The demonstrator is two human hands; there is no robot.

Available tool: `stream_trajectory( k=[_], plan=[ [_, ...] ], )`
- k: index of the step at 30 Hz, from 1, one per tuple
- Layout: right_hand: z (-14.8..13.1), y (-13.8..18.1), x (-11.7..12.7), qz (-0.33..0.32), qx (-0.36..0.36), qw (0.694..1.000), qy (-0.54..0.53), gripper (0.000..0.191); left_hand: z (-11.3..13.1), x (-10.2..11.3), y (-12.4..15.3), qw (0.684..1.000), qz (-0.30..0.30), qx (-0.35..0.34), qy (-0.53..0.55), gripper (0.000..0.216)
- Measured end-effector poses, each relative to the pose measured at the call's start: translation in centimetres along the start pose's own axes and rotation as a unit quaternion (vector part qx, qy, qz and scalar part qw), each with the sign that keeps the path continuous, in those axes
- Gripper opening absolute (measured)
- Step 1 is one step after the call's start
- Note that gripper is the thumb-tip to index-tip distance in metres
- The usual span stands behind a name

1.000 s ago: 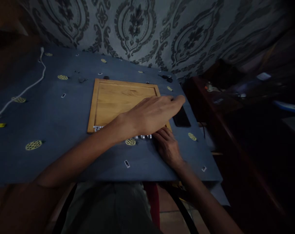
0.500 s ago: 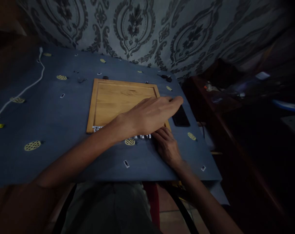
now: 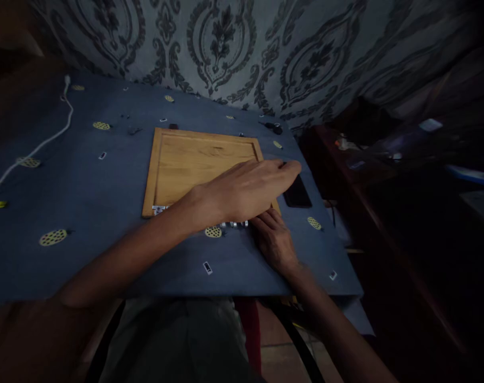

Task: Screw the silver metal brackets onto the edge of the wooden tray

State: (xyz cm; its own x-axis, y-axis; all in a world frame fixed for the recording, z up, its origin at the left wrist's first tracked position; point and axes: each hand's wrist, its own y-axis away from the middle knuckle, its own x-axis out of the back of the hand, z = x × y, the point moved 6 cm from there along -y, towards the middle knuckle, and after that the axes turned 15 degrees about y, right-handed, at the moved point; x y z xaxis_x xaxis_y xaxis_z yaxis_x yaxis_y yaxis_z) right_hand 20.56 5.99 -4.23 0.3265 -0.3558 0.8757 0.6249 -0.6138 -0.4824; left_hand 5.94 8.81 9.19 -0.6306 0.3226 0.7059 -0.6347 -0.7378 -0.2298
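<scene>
A wooden tray [image 3: 194,159] lies on a blue patterned cloth [image 3: 85,202]. My left hand [image 3: 249,189] reaches across its right front corner, fingers stretched flat, fingertips near a black phone [image 3: 296,192]. A small dark thing shows at the fingertips; I cannot make out what it is. My right hand [image 3: 276,239] rests on the cloth under the left one, fingers curled at a row of small silvery pieces [image 3: 234,224] along the tray's front edge.
A white cable [image 3: 46,141] runs along the left of the cloth. Small tags and yellow dotted prints are scattered over it. A small black object [image 3: 274,127] lies near the far right corner. A dark cluttered shelf [image 3: 369,154] stands at the right; patterned wallpaper is behind.
My left hand has drawn back slightly to the left, away from the phone. My right hand stays where it was.
</scene>
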Motion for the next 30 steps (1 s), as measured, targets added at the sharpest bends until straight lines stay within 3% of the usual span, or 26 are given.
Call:
stream_trajectory(
  k=[13,21,30],
  plan=[
    [-0.11,0.07,0.06,0.021,0.013,1.0,0.0,0.062,-0.09,0.48,-0.04,0.999,0.026,0.003,-0.037,0.037],
    [-0.15,0.02,0.08,0.019,0.014,1.0,-0.002,0.065,0.32,0.16,-0.15,0.998,0.035,-0.019,-0.049,0.007],
    [-0.29,-0.17,0.32,0.006,0.019,1.0,0.007,0.068,-0.03,-0.15,-0.41,0.994,0.055,-0.005,-0.098,0.015]
  ],
)
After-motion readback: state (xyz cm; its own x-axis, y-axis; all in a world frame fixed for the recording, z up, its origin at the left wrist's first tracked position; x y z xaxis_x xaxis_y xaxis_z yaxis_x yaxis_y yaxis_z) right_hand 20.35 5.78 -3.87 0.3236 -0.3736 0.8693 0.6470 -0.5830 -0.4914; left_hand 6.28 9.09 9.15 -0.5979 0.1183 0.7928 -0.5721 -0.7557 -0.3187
